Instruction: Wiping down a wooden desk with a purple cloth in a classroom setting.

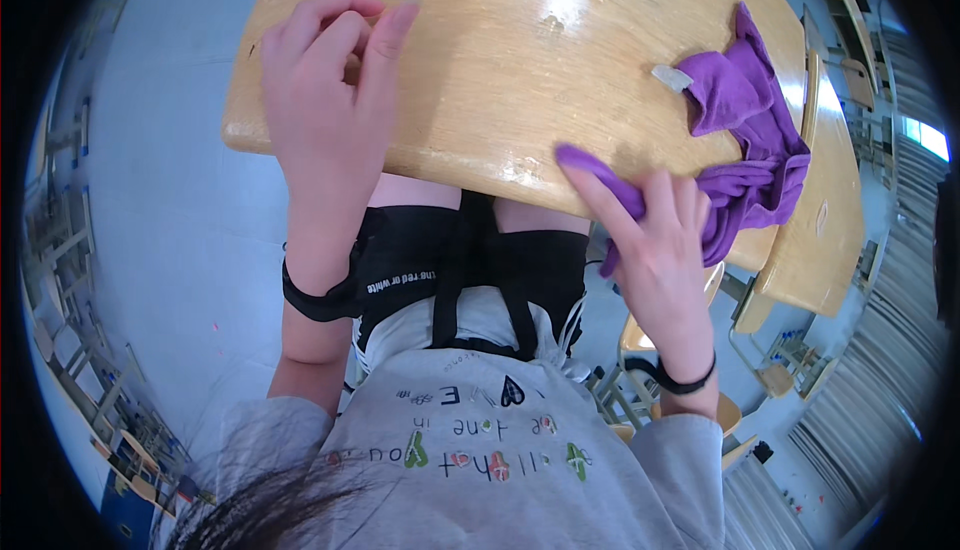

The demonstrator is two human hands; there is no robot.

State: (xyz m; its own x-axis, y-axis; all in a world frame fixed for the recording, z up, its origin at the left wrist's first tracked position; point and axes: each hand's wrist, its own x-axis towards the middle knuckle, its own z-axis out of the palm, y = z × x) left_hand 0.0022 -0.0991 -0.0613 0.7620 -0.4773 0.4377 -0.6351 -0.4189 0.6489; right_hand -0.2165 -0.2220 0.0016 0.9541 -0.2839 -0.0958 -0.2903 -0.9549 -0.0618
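Above the left part of a varnished wooden desk (480,85) is my left hand (330,77), its fingers loosely curled. A gap shows between thumb and fingers, and I see nothing held there. My right hand (664,239) is at the desk's near edge with a purple cloth (772,175) gripped under its fingers. The index finger stretches out along a strip of that cloth, and a piece hangs below the edge. The rest of the cloth lies bunched and folded over the right side of the desk. A pale tag (671,77) sticks out from its upper fold.
A second wooden desk (821,250) stands close on the right, with chairs (637,336) beneath and beside it. More desks and chairs line the far left (64,235). Pale floor (180,175) shows to the left. Grey curtains (862,392) hang at the far right.
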